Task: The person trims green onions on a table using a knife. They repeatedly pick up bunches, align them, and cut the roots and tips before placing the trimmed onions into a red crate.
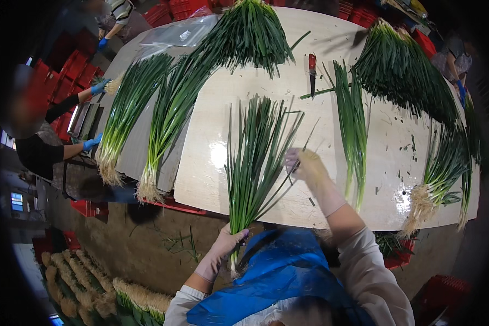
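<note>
My left hand (229, 240), in a thin translucent glove, is closed around the pale lower stems of a bunch of leafy green alliums (252, 155), like green garlic or young leeks. Its roots hang below my fist over the blue apron (285, 265), and the leaves fan out above the white tabletop (212, 191). To the bunch's right, my gloved right hand (303, 165), somewhat blurred, pinches a thin leaf (280, 191) that slants down towards the stems. Beyond this hand lies a red-handled knife (312, 75). A few loose stalks (352, 138) rest to its right.
Large leafy heaps (250, 32) (399, 69) lie along the far side, and rooted bundles (126, 118) (175, 118) at left. A plastic bag stack (183, 32) is at the back. A blue-gloved co-worker (57, 138) stands left. Bundles (142, 297) are piled below, near red crates (444, 293).
</note>
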The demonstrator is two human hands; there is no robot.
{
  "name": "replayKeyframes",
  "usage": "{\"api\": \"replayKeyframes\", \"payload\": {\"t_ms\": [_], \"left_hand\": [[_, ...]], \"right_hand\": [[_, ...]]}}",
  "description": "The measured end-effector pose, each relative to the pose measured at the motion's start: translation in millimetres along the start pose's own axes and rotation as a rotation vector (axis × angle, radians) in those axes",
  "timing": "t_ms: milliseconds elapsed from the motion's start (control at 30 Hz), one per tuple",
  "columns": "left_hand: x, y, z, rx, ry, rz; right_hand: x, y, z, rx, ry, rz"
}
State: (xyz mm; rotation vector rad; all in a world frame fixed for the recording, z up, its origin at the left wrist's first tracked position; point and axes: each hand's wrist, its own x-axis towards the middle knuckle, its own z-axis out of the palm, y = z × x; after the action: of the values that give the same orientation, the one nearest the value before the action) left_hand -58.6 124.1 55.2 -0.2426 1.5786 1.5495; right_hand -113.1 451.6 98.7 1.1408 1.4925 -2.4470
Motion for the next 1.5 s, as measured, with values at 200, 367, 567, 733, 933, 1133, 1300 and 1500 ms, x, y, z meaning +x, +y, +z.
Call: {"api": "replayKeyframes", "payload": {"t_ms": [200, 367, 567, 733, 933, 1133, 1300, 1500], "left_hand": [[-6, 2, -11, -0.014, -0.011, -0.015], [-8, 5, -10, 0.008, 0.01, -0.041], [-3, -6, -15, -0.022, -0.013, -0.019], [-6, -1, -13, -0.044, 0.004, -0.041], [0, -12, -16, -0.01, 0.035, -0.034], [0, -18, -16, -0.053, 0.037, -0.011], [3, -21, -20, -0.031, -0.021, 0.036], [1, -19, -21, 0.008, -0.006, -0.014]], "right_hand": [[23, -42, -44, -0.604, -0.111, -0.33], [21, -102, -53, -1.851, 0.257, -0.646], [16, -108, 10, -0.606, 0.017, -0.27], [68, -63, 66, -0.554, 0.067, -0.188], [139, -30, 76, -0.687, 0.201, -0.141], [142, -23, 68, -0.397, 0.093, -0.067], [133, -55, 46, -1.012, -0.083, -0.471], [112, -133, 24, -0.948, 0.109, -0.552]]}}
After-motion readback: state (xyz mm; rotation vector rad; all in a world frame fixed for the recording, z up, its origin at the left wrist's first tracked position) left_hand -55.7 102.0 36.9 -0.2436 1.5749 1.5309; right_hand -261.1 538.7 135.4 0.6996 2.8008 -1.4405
